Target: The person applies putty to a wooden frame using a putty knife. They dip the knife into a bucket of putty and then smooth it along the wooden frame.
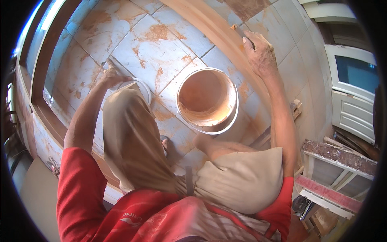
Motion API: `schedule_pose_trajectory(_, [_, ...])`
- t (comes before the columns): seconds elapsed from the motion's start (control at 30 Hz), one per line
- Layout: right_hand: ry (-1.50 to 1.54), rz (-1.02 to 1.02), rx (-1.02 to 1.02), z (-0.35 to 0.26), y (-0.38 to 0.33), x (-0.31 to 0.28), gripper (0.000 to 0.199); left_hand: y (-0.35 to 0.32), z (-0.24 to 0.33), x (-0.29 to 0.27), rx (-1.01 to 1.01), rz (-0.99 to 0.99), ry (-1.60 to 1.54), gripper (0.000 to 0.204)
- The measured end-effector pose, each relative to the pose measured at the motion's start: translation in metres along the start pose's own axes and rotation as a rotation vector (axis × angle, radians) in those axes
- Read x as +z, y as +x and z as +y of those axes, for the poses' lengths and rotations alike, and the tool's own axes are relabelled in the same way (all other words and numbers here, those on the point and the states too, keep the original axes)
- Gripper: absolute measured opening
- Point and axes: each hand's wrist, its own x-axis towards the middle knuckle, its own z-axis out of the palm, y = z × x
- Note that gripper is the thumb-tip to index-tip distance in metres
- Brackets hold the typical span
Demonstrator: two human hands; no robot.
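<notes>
My right hand (261, 52) is shut on a small putty knife (238, 30) whose tip carries orange-brown filler and presses on a long pale wooden board (209, 24) lying across the tiled floor. My left hand (111, 76) grips a second flat scraper (115, 64), held low just beyond my left knee, next to a small white tub (144, 89) that the knee partly hides. Between my knees stands a white bucket (207, 101) smeared inside with orange-brown filler.
The light floor tiles (161, 44) are stained with orange patches. A dark wooden frame (42, 68) runs along the left. White panelled doors (350, 88) stand at the right, with a paint-stained wooden stand (336, 155) at lower right.
</notes>
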Motion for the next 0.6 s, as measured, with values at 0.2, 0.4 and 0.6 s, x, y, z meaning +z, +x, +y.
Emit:
schedule_pose_trajectory(0.2, [-0.102,-0.009,-0.121,0.011,0.016,0.023,0.031,0.013,-0.011,0.0,0.04,-0.093,0.019,0.16])
schedule_pose_trajectory(0.4, [-0.415,0.022,-0.261,0.009,0.004,0.035,0.037,0.015,-0.016,0.009,0.051,0.013,0.055,0.16])
schedule_pose_trajectory(0.6, [-0.649,-0.162,-0.148,-0.005,0.002,0.023,0.041,0.006,-0.01,0.001,0.013,-0.055,0.004,0.159])
